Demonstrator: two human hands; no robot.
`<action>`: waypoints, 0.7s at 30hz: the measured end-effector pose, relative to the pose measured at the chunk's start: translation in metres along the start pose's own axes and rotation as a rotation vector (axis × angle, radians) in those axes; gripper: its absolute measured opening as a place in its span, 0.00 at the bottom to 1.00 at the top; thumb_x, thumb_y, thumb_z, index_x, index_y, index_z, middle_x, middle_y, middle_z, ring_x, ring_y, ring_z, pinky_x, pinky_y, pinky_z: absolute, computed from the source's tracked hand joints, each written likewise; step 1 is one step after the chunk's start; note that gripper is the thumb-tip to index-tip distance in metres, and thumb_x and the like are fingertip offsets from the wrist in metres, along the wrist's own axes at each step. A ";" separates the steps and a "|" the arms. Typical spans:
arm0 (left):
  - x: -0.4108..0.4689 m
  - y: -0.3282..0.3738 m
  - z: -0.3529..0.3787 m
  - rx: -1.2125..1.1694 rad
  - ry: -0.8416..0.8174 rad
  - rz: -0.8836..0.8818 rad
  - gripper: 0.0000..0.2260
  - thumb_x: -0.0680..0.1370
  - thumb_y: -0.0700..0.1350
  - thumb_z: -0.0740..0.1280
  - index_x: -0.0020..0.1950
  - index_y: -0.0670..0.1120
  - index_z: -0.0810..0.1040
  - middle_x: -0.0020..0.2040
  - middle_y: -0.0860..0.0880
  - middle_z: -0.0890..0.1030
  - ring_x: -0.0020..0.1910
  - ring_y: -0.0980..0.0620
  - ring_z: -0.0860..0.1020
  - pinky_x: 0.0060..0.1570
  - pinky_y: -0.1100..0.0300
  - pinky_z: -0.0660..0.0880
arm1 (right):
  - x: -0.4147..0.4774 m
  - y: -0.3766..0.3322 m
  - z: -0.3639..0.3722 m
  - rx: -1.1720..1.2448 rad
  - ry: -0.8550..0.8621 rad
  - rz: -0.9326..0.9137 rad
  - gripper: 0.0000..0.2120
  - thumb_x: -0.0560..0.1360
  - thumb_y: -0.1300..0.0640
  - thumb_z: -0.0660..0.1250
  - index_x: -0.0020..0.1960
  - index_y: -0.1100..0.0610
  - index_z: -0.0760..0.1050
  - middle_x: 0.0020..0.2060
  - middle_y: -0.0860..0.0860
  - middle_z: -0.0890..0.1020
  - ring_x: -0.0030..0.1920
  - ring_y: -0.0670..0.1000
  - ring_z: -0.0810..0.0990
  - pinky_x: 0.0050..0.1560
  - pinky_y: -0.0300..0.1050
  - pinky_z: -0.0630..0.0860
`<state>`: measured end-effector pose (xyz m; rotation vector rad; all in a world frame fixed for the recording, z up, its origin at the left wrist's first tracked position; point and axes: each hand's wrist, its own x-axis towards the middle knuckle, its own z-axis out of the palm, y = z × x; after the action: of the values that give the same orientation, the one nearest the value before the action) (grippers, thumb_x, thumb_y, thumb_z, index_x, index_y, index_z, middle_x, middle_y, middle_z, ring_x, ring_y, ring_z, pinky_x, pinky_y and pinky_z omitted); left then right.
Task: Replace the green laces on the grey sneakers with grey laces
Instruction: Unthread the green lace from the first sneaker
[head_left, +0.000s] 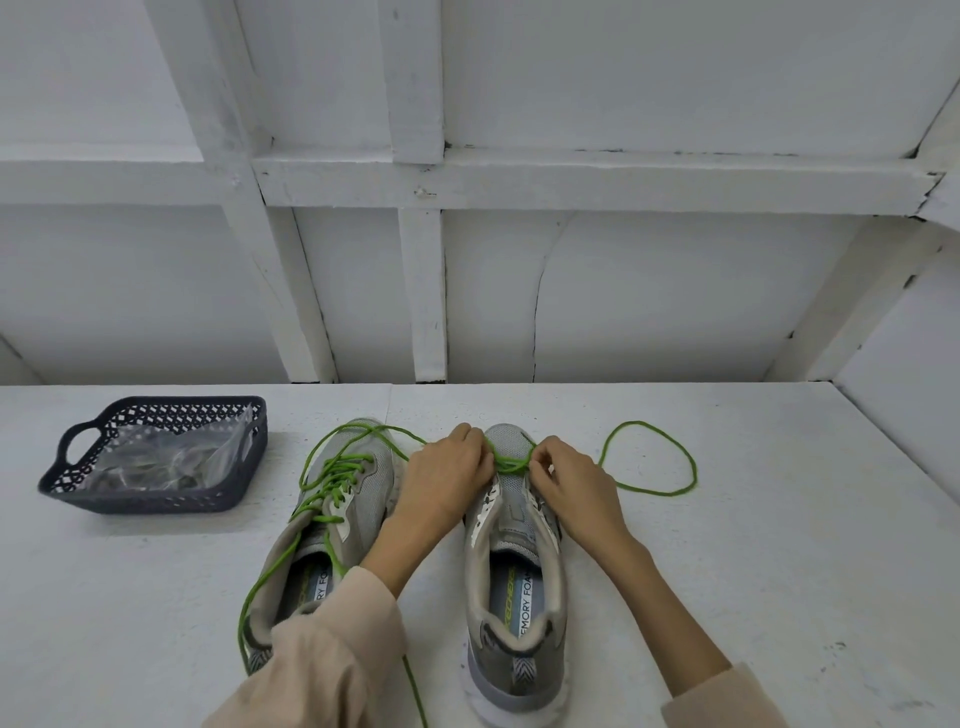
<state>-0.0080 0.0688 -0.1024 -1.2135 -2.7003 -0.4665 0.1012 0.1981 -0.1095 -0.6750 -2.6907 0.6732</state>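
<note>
Two grey sneakers stand side by side on the white table (727, 571), toes pointing away from me. The left sneaker (337, 519) is still threaded with a loosened green lace (340, 480) that trails over its side. On the right sneaker (511, 571) the green lace (511, 464) runs only through the lowest eyelets near the toe, and its free end lies in a loop (649, 457) on the table to the right. My left hand (447, 478) and my right hand (571, 483) pinch this lace at the toe end, one on each side.
A dark blue plastic basket (156, 499) sits at the left of the table, holding a clear plastic bag (166, 462) with greyish contents. A white panelled wall rises right behind the table's far edge.
</note>
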 end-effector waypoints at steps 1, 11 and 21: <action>0.000 0.002 0.001 -0.001 0.002 -0.009 0.13 0.84 0.50 0.54 0.53 0.44 0.74 0.51 0.47 0.78 0.45 0.42 0.79 0.37 0.52 0.69 | 0.000 0.000 0.000 -0.003 0.011 0.000 0.07 0.82 0.51 0.57 0.51 0.53 0.71 0.41 0.47 0.80 0.38 0.48 0.77 0.34 0.43 0.67; -0.010 -0.006 0.006 -0.305 -0.002 -0.055 0.08 0.81 0.48 0.62 0.54 0.46 0.77 0.51 0.48 0.79 0.48 0.45 0.78 0.45 0.52 0.70 | 0.002 0.006 -0.007 0.160 -0.055 0.059 0.05 0.78 0.53 0.67 0.51 0.52 0.79 0.44 0.44 0.82 0.39 0.44 0.75 0.39 0.40 0.69; -0.015 -0.007 0.008 -0.464 -0.001 -0.096 0.08 0.81 0.49 0.64 0.54 0.45 0.77 0.50 0.50 0.79 0.46 0.48 0.78 0.48 0.52 0.73 | 0.003 0.014 -0.004 0.360 -0.044 0.116 0.06 0.73 0.50 0.72 0.42 0.49 0.77 0.35 0.43 0.80 0.35 0.45 0.77 0.41 0.45 0.76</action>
<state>-0.0034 0.0564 -0.1156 -1.1741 -2.7460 -1.1558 0.1050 0.2119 -0.1123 -0.7275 -2.4839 1.1769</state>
